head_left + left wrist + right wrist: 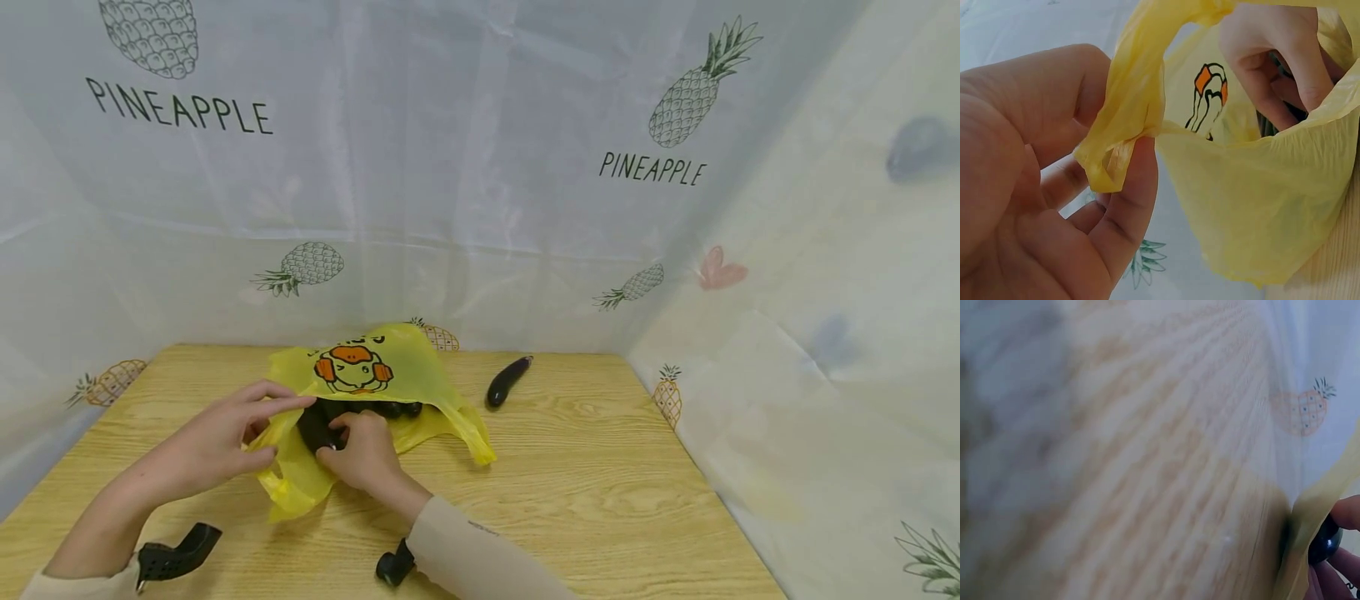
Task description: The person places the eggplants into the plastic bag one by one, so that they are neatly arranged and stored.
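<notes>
A yellow plastic bag with a cartoon duck print lies on the table, its mouth toward me. My left hand holds the left side of the bag's mouth by its handle. Inside the opening, my right hand grips a dark, glossy eggplant, whose rounded end shows between the fingers in the right wrist view. More eggplants lie deeper in the bag, partly hidden by the plastic and the hand. One eggplant lies outside on the table, right of the bag.
The wooden table ends at a whitish curtain printed with pineapples, which hangs behind it and along both sides. Black wrist-worn devices sit at both sleeves. The bag's right handle spreads over the table.
</notes>
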`<state>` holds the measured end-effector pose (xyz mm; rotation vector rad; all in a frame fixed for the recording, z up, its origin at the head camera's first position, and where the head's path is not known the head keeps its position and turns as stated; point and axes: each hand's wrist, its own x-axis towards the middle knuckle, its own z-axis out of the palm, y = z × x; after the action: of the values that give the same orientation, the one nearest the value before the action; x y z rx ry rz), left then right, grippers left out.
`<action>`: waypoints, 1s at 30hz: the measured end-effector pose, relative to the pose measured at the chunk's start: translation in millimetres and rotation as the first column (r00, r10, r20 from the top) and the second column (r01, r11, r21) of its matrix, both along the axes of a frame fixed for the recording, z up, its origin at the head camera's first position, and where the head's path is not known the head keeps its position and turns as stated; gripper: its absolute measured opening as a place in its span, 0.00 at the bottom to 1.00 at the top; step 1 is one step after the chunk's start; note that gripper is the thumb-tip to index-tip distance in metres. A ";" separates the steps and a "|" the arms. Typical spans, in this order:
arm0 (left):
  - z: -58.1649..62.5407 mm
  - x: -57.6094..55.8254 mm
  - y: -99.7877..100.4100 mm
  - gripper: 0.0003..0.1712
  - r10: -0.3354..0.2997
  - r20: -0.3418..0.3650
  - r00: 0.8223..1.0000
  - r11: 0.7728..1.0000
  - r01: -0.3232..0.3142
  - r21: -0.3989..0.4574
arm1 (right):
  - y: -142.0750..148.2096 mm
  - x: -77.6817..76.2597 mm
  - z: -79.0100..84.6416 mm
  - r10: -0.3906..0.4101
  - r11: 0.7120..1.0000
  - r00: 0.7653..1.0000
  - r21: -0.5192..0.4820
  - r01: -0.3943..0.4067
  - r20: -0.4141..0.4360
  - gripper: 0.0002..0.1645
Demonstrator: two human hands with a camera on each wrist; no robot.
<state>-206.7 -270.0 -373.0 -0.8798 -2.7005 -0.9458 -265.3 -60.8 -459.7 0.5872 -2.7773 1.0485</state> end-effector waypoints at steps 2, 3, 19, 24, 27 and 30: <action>0.0 -0.1 0.3 0.42 0.001 0.020 1.000 1.000 -0.001 -0.004 | -0.8 -1.4 -1.0 -0.010 1.000 1.000 -0.008 0.010 -0.005 0.20; 0.1 -0.1 0.5 0.42 0.002 0.030 1.000 1.000 -0.001 -0.005 | -1.2 -2.2 -1.3 -0.016 1.000 1.000 -0.012 0.016 -0.007 0.20; 0.3 -0.6 3.7 0.39 -0.013 0.062 0.998 1.000 0.013 -0.004 | -10.0 -10.9 -4.7 -0.086 0.994 0.996 -0.065 0.087 0.020 0.19; 0.5 -0.3 3.5 0.39 -0.010 0.056 0.998 1.000 0.011 -0.003 | -6.9 -12.8 -5.2 -0.088 0.991 0.996 -0.100 0.090 0.021 0.17; 0.9 -0.2 3.7 0.39 -0.009 0.060 0.998 1.000 0.010 -0.006 | -6.4 -14.2 -5.5 -0.076 0.988 0.997 -0.134 0.077 0.013 0.15; 1.2 -0.1 4.1 0.39 -0.010 0.065 0.998 1.000 0.010 -0.004 | -6.6 -15.5 -6.2 -0.066 0.986 0.998 -0.150 0.067 0.012 0.14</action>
<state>-206.9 -265.9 -371.7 -0.8793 -2.7555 -0.9878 -280.8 -67.4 -466.0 0.4699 -2.6728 1.2333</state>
